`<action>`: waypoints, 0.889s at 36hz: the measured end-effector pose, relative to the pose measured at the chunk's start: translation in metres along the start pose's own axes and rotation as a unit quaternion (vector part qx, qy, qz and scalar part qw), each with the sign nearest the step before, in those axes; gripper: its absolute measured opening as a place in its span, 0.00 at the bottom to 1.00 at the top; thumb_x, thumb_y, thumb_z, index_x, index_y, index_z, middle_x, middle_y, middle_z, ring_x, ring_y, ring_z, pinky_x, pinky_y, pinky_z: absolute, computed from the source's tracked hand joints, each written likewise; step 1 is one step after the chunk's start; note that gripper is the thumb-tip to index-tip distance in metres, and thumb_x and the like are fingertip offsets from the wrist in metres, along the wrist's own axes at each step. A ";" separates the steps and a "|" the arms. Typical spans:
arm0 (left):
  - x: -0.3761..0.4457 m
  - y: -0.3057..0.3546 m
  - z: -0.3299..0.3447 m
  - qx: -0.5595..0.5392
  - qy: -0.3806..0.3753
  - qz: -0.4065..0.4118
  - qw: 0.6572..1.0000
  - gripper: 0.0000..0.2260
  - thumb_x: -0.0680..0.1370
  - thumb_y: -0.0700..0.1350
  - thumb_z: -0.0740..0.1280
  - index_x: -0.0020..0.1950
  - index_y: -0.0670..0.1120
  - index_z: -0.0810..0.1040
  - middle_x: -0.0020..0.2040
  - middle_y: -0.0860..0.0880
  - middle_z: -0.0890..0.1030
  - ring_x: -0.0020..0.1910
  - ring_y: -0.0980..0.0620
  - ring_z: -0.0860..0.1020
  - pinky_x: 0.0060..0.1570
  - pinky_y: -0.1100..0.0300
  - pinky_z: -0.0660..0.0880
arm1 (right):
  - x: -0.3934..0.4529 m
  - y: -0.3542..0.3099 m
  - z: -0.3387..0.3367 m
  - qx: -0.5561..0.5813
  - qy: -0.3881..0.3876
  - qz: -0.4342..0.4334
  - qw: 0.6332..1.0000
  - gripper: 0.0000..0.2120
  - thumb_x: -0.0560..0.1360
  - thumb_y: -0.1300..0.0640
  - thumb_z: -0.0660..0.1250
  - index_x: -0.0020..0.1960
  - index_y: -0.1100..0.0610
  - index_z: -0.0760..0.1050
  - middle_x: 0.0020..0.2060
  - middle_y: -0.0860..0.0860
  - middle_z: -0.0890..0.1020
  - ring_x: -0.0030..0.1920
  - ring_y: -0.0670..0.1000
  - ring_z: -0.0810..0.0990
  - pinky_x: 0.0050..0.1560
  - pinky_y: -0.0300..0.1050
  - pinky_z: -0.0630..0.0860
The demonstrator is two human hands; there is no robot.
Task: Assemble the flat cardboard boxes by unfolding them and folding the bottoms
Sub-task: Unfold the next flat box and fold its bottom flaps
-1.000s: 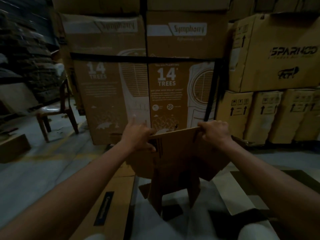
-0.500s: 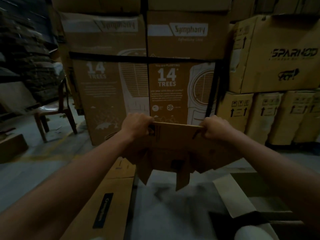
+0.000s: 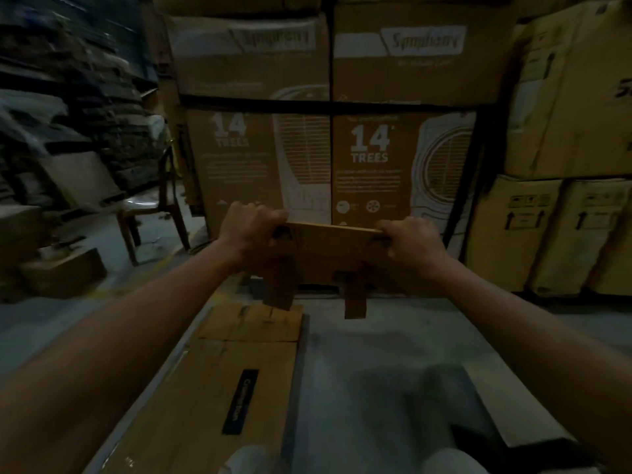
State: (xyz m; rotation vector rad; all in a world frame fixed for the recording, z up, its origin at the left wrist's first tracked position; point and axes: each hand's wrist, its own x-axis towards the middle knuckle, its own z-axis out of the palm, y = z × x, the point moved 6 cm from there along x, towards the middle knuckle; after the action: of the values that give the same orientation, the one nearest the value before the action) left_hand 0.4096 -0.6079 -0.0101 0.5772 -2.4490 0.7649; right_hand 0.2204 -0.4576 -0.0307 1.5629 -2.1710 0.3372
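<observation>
Both hands hold one cardboard box (image 3: 333,258) out in front at arm's length, off the floor, before the stacked printed cartons (image 3: 328,131). The left hand (image 3: 251,230) has its grip closed over the left end of the box's top edge, fingers curled round it; the right hand (image 3: 412,242) grips the right end the same way, thumb on the near face. Two flaps (image 3: 354,295) hang loose from the lower edge, so the bottom looks not yet folded. More flat cardboard (image 3: 219,388) lies on the floor below, under the left forearm.

The box seems only partly opened, though the dim light makes its shape hard to read. To do this step well, the hands should probably draw opposite walls apart until the corners square up, keeping the grips near the corners so the panels do not buckle. The hanging flaps need room to swing clear. Then the box wants turning over, so the smaller flaps can go in first and the longer ones close over them.
</observation>
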 end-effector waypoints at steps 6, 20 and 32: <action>-0.027 -0.063 0.017 0.023 -0.014 -0.046 0.999 0.11 0.75 0.54 0.64 0.48 0.49 0.80 0.39 0.45 0.83 0.35 0.43 0.81 0.32 0.58 0.69 | 0.039 -0.045 0.023 0.019 -0.021 -0.008 1.000 0.08 0.74 0.58 0.62 0.53 0.54 0.76 0.46 0.54 0.80 0.48 0.58 0.80 0.43 0.48 0.71; -0.091 -0.154 0.085 0.042 -0.107 -0.096 0.989 0.10 0.78 0.51 0.66 0.54 0.47 0.78 0.37 0.47 0.79 0.31 0.51 0.75 0.31 0.61 0.67 | 0.092 -0.150 0.094 0.027 -0.038 -0.119 0.992 0.09 0.76 0.62 0.61 0.55 0.56 0.74 0.44 0.54 0.79 0.46 0.56 0.79 0.40 0.45 0.68; -0.192 -0.166 0.203 0.004 -0.194 -0.165 0.967 0.13 0.61 0.54 0.79 0.31 0.49 0.77 0.22 0.51 0.75 0.17 0.50 0.73 0.23 0.68 0.61 | 0.078 -0.215 0.218 0.006 -0.119 -0.156 0.981 0.21 0.77 0.65 0.60 0.69 0.60 0.63 0.54 0.56 0.80 0.53 0.60 0.80 0.42 0.49 0.68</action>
State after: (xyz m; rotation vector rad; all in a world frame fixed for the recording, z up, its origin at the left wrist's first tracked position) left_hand 0.5785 -0.8115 -0.1986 1.2000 -2.5892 0.5644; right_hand 0.3567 -0.6897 -0.1954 2.0027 -2.0445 0.0665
